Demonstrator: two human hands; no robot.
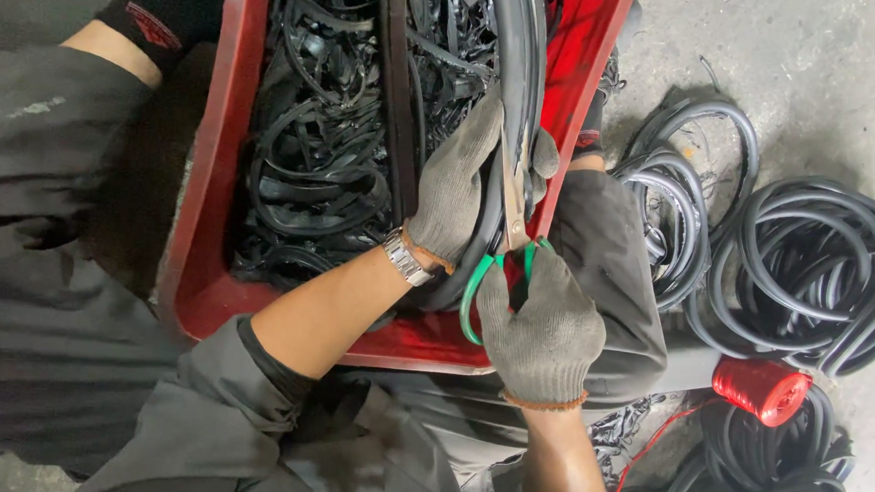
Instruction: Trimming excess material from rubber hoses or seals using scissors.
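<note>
The left hand [458, 182], gloved in grey, was clamped round a thick black rubber strip [515, 70], fingers pressed together on it, right over the red crate [212, 164]. The right hand [543, 326] gripped the green-handled scissors [511, 230], fingers through the loops, blades pointing up against the strip beside the left glove. The crate was packed with black rubber offcuts [319, 130]. On the floor to the right lay coils of black hose [806, 265], and near them a red spool [764, 388] of string.
</note>
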